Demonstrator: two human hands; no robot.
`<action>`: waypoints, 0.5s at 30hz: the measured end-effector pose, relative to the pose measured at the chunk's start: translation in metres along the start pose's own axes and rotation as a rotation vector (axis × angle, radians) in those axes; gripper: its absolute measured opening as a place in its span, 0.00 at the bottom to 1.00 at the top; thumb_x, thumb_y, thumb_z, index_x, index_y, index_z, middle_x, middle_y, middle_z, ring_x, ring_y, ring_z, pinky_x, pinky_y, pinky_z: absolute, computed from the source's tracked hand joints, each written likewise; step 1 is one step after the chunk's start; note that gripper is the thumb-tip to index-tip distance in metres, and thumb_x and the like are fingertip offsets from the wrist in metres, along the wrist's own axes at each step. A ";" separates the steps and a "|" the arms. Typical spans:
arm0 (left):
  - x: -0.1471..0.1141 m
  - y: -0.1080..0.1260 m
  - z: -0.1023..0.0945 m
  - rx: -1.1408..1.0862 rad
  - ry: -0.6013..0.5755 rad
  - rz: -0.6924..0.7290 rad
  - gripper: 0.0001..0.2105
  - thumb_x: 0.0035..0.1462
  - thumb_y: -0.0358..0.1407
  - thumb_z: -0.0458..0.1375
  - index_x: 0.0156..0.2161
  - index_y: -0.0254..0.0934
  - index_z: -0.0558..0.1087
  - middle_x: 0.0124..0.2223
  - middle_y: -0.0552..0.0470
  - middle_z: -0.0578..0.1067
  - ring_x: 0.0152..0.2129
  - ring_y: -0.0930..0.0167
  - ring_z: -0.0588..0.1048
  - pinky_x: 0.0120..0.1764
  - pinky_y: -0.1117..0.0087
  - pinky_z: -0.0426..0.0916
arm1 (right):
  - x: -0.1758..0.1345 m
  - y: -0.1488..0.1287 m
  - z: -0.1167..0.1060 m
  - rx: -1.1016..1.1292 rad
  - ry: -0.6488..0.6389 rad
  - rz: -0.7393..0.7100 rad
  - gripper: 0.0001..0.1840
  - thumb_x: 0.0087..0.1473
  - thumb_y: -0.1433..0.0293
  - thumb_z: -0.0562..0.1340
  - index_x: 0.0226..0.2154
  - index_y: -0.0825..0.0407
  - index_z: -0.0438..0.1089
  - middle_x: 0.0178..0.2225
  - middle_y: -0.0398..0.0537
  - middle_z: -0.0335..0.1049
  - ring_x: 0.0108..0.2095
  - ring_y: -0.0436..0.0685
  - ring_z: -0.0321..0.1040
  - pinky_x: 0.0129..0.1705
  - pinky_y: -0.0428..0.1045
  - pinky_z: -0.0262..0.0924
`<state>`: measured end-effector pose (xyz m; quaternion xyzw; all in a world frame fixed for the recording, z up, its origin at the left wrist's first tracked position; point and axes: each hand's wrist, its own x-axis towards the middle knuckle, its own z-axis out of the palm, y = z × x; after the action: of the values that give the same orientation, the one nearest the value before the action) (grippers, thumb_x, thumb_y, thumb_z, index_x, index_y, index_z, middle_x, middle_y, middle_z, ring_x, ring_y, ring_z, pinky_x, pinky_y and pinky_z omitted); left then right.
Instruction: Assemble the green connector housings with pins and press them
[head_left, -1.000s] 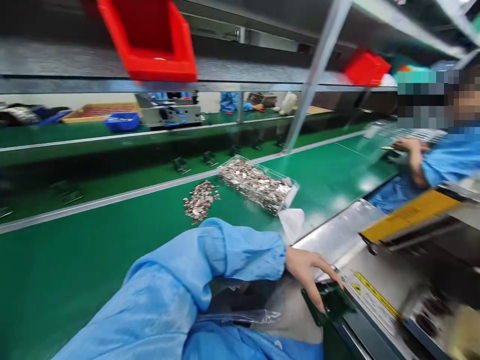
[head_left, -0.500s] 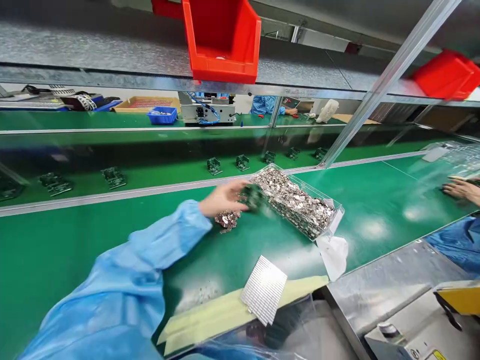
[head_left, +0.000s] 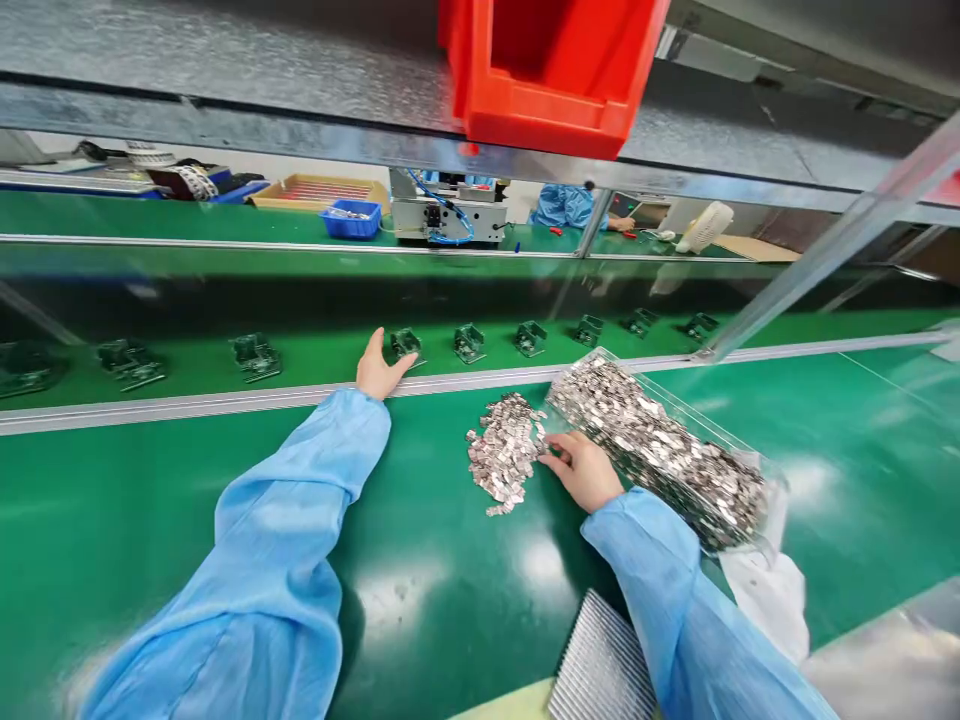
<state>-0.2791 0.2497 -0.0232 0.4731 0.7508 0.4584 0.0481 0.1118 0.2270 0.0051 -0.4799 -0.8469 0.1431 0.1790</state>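
My left hand (head_left: 381,372) is at the belt's edge, thumb and fingers spread beside a green circuit board (head_left: 405,344). It holds nothing. At the right rim of a loose heap of small silvery metal pieces (head_left: 504,452), my right hand (head_left: 583,472) has its fingertips drawn together in a pinch. Whatever lies between those fingertips is too small to make out. Just behind this hand stands a clear plastic box (head_left: 686,402) full of the same kind of metal pieces.
More circuit boards (head_left: 469,342) stand in a row along the green belt (head_left: 330,365). A ridged silvery sheet (head_left: 604,660) lies near the front edge, with white paper (head_left: 769,600) by the box. Overhead, a red bin (head_left: 555,110) sits on a metal shelf (head_left: 300,110); a slanting post (head_left: 825,250) rises at right.
My left hand has moved left and back to the belt and let go of the circuit board it carried. My right hand has come into view at the heap. The view has shifted.
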 end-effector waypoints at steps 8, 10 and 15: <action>-0.004 -0.109 -0.142 0.228 0.435 -0.019 0.52 0.40 0.41 0.71 0.66 0.32 0.47 0.68 0.32 0.48 0.66 0.53 0.47 0.65 0.53 0.46 | 0.033 0.014 0.009 0.008 -0.058 -0.087 0.07 0.45 0.66 0.60 0.21 0.48 0.73 0.22 0.46 0.67 0.22 0.58 0.67 0.27 0.52 0.62; 0.000 -0.130 -0.166 0.211 0.297 -0.092 0.59 0.36 0.40 0.73 0.67 0.31 0.40 0.69 0.31 0.48 0.66 0.53 0.49 0.65 0.54 0.49 | 0.041 0.018 0.011 0.028 -0.089 -0.122 0.08 0.43 0.64 0.61 0.17 0.47 0.69 0.20 0.46 0.67 0.19 0.58 0.65 0.23 0.52 0.59; 0.020 -0.142 -0.180 0.139 0.086 -0.274 0.57 0.31 0.38 0.74 0.66 0.35 0.49 0.58 0.35 0.69 0.57 0.49 0.67 0.58 0.49 0.60 | 0.022 0.007 -0.010 0.091 0.024 -0.081 0.12 0.49 0.55 0.59 0.23 0.44 0.71 0.21 0.50 0.70 0.20 0.63 0.67 0.22 0.56 0.59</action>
<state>-0.4761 0.1305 -0.0167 0.3482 0.8397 0.4143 0.0452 0.1110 0.2501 0.0152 -0.4382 -0.8561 0.1683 0.2162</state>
